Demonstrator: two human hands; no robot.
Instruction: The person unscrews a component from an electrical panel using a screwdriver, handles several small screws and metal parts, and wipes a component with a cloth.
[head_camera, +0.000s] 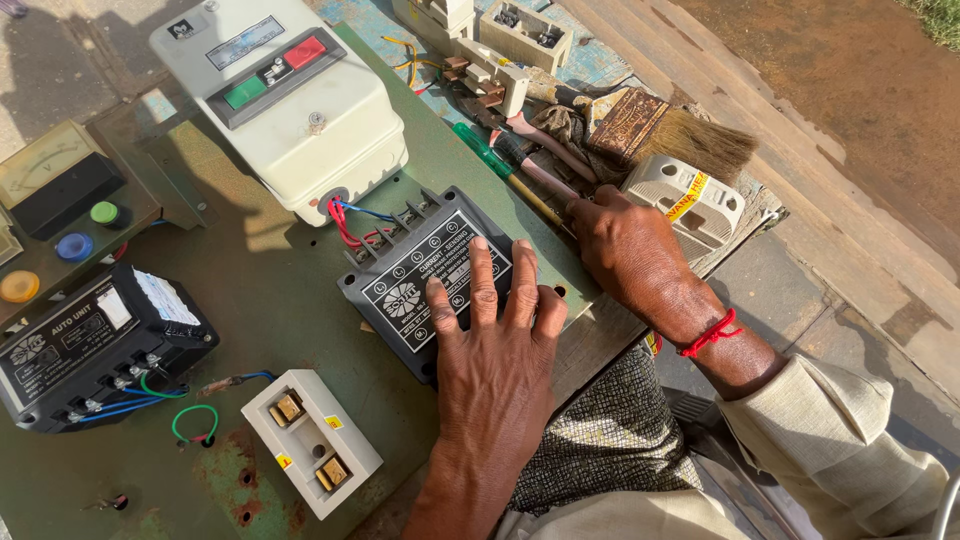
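Resting on the green worktop (290, 310) below the big white starter box (290, 110), your black relay unit (420, 275) sits under your flat, open left hand (495, 345). Your right hand (625, 250) is curled around the screwdriver (510, 178) just beside it.

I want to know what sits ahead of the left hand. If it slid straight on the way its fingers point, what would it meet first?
The left hand lies flat on the black relay unit, fingers pointing up-left. Going on, it would probably meet the red and blue wires first, then the white starter box.
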